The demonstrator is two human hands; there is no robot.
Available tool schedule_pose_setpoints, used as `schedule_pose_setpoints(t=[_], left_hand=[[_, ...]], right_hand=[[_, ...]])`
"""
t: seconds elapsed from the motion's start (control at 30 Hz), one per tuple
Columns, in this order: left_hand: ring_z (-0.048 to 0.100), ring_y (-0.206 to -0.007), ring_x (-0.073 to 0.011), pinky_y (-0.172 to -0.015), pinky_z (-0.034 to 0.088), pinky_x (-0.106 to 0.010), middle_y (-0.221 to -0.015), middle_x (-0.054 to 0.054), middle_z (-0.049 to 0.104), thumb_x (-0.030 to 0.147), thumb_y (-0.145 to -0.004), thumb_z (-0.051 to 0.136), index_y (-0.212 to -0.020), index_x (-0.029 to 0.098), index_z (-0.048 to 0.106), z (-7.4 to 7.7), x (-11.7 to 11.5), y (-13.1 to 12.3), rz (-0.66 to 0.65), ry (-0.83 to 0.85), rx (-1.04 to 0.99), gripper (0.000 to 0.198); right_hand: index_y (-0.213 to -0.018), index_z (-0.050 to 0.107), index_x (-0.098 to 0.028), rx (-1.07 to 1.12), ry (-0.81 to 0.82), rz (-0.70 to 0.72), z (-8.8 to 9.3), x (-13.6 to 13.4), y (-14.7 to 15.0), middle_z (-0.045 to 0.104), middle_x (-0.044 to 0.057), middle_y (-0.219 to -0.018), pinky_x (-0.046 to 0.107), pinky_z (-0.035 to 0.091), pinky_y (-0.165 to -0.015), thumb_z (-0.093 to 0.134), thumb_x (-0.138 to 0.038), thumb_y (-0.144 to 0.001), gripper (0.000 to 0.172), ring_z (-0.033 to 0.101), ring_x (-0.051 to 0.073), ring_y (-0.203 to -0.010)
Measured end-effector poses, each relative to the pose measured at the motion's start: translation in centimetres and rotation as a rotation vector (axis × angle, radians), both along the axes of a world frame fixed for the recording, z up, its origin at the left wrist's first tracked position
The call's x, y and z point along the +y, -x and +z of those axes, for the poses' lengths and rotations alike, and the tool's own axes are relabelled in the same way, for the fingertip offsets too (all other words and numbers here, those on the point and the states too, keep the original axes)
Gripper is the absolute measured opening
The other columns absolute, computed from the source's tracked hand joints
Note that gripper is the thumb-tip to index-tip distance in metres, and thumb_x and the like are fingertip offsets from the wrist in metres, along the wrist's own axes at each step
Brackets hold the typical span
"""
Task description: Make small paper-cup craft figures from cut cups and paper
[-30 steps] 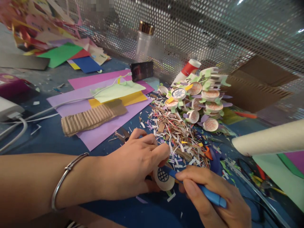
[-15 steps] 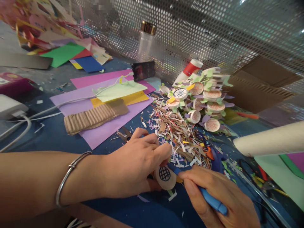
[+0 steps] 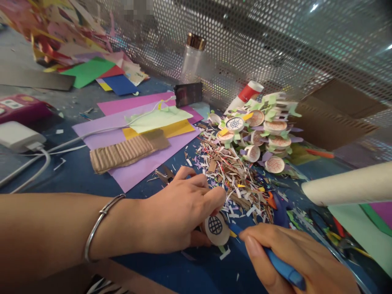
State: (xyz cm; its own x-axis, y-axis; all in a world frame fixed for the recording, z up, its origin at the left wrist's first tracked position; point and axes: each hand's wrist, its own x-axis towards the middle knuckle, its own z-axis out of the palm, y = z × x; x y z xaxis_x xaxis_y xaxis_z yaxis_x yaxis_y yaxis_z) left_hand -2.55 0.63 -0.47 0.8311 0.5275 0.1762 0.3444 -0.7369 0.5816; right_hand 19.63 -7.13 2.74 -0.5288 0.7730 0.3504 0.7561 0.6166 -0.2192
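My left hand (image 3: pixel 186 208), with a silver bangle (image 3: pixel 99 222) at the wrist, pinches a small white paper cup (image 3: pixel 222 237) against the blue table. A dark grid inside a circle is drawn on the cup's round face, and bits of yellow and green paper stick out from it. A blue marker (image 3: pixel 281 265) is held in my right hand (image 3: pixel 294 253), its tip pointing toward the cup's right edge; the tip seems just apart from the face. Many similar decorated cups (image 3: pixel 275 141) are piled up beyond a heap of paper scraps (image 3: pixel 231 163).
Purple paper (image 3: pixel 128 181) lies at the left with a strip of corrugated cardboard (image 3: pixel 128 151). Behind are a phone (image 3: pixel 188 94) on a cable and a clear bottle (image 3: pixel 192 57) by a perforated metal panel. A white roll (image 3: pixel 346 185) lies at the right.
My right hand and the marker have drawn back slightly to the right of the cup. The view has shifted a little; my left hand keeps its hold.
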Motion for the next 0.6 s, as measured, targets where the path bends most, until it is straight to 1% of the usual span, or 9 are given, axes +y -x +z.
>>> schedule_pose_setpoints(t=[0.1, 0.17, 0.3, 0.4, 0.47, 0.6], left_hand=[[0.055, -0.090, -0.0209, -0.086, 0.024, -0.036, -0.086, 0.002, 0.065, 0.034, -0.077, 0.085, -0.090, 0.020, 0.043, 0.0, 0.1, 0.0, -0.004, 0.001, -0.012, 0.046], [0.056, -0.090, -0.0207, -0.087, 0.024, -0.036, -0.086, 0.003, 0.065, 0.033, -0.075, 0.087, -0.091, 0.020, 0.044, -0.1, 0.1, 0.0, -0.009, -0.007, -0.012, 0.047], [0.056, -0.091, -0.0207, -0.086, 0.024, -0.037, -0.087, 0.003, 0.065, 0.035, -0.074, 0.087, -0.093, 0.020, 0.045, -0.3, 0.2, -0.1, -0.011, -0.029, -0.018, 0.048], [0.056, -0.089, -0.0199, -0.086, 0.024, -0.037, -0.085, 0.004, 0.064, 0.036, -0.074, 0.087, -0.092, 0.020, 0.045, -0.5, 0.1, -0.1, 0.002, -0.043, -0.026, 0.048], [0.056, -0.087, -0.0193, -0.086, 0.024, -0.037, -0.082, 0.005, 0.062, 0.037, -0.076, 0.085, -0.091, 0.020, 0.045, -0.5, 0.1, -0.2, 0.010, -0.050, -0.032, 0.046], [0.056, -0.087, -0.0197, -0.085, 0.025, -0.037, -0.081, 0.005, 0.061, 0.036, -0.077, 0.083, -0.091, 0.020, 0.046, -0.5, 0.0, -0.3, 0.016, -0.055, -0.029, 0.043]], right_hand=[[-0.092, 0.056, -0.026, 0.061, 0.052, 0.034, 0.2, 0.4, 0.1, 0.067, -0.006, -0.067, 0.021, 0.051, -0.062, 0.048, -0.012, -0.099, 0.018, 0.071, 0.010, -0.062], [-0.089, 0.056, -0.026, 0.114, 0.099, 0.041, 0.4, 0.6, 0.0, 0.064, -0.007, -0.066, 0.021, 0.048, -0.058, 0.047, -0.014, -0.100, 0.018, 0.069, 0.009, -0.057], [-0.077, 0.053, -0.025, 0.130, 0.266, -0.047, 0.8, 1.1, 0.1, 0.058, -0.008, -0.060, 0.020, 0.046, -0.057, 0.047, -0.021, -0.102, 0.026, 0.059, 0.007, -0.049], [-0.069, 0.050, -0.024, 0.197, 0.385, -0.082, 0.9, 1.5, 0.3, 0.050, -0.009, -0.053, 0.019, 0.039, -0.048, 0.046, -0.026, -0.103, 0.034, 0.049, 0.006, -0.043], [-0.067, 0.050, -0.023, 0.269, 0.466, -0.109, 0.6, 1.6, 0.6, 0.049, -0.008, -0.052, 0.020, 0.035, -0.045, 0.044, -0.029, -0.104, 0.038, 0.046, 0.006, -0.043], [-0.068, 0.057, -0.021, 0.459, 0.595, -0.213, -0.3, 1.5, 1.4, 0.049, -0.006, -0.050, 0.022, 0.035, -0.047, 0.044, -0.038, -0.104, 0.042, 0.046, 0.008, -0.045]])
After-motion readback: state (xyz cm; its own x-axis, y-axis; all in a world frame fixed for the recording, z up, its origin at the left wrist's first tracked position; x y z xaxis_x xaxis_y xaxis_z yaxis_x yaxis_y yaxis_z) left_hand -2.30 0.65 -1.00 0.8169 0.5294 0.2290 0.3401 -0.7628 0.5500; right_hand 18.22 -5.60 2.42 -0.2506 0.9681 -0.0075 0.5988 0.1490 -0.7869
